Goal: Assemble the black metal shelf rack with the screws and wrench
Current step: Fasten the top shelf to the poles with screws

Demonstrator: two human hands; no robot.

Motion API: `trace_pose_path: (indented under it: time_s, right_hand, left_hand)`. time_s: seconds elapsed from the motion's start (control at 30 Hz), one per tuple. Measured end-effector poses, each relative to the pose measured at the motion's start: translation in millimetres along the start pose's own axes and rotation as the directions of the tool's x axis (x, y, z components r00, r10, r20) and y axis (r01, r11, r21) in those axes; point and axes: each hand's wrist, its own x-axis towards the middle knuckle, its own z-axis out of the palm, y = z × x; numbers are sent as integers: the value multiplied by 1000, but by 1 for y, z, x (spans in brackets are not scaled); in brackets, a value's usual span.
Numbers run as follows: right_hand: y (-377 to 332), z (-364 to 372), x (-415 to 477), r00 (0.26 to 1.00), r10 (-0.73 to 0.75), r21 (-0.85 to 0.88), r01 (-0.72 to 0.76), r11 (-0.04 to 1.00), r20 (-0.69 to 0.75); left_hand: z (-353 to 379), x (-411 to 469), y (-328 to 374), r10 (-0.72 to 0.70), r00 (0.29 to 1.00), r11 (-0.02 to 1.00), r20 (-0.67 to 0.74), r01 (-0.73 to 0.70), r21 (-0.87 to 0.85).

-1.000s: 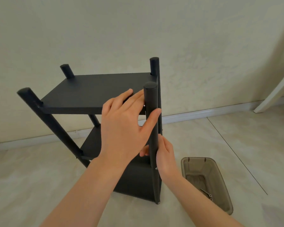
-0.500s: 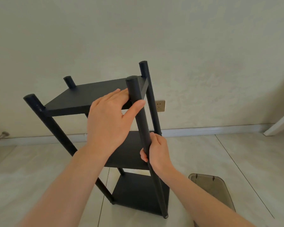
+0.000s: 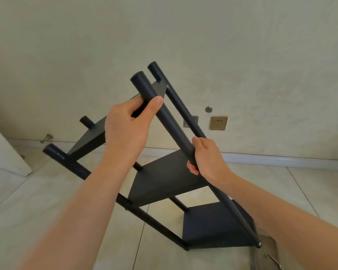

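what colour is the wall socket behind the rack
Gold or brassy; the wall socket shows best in the head view.

Only hands and forearms show of the person. The left hand [image 3: 125, 129] and the right hand [image 3: 209, 158] are bare, the skin smooth over the knuckles, the fingers [image 3: 198, 142] slender. The left forearm [image 3: 82, 211] and the right forearm [image 3: 281, 215] are bare too, uncovered all the way to the near edge of the view, and widen toward it. Whether the nails are short or long cannot be told.
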Motion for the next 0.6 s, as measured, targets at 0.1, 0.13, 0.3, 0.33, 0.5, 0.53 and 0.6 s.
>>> trace_pose_path:
  time_s: [0.1,0.13,0.3,0.33,0.5,0.53,0.6]
  right_hand:
    - [-6,4,1,998,-36,-130,43,991,61]
    - [-7,6,1,996,-47,-158,59,986,81]
    - [0,20,-4,988,-112,-226,134,965,109]
    - [4,22,-5,987,-121,-226,143,964,105]
    - [18,28,-6,982,-144,-336,177,925,119]
    - [20,29,-6,979,-154,-397,196,897,134]
    - [26,32,-6,975,-168,-473,219,854,148]
  left_hand:
    - [-12,-9,-10,-67,997,996,-28,66,-60]
    - [-17,-12,-15,-92,995,993,-34,89,-75]
    - [-43,-33,-32,-304,952,943,-32,296,-150]
    - [-46,-37,-34,-340,940,929,-29,332,-163]
    - [-61,-56,-49,-507,862,837,13,495,-234]
    - [-63,-58,-52,-542,839,808,38,533,-251]
    - [-67,-59,-60,-606,791,748,87,603,-278]
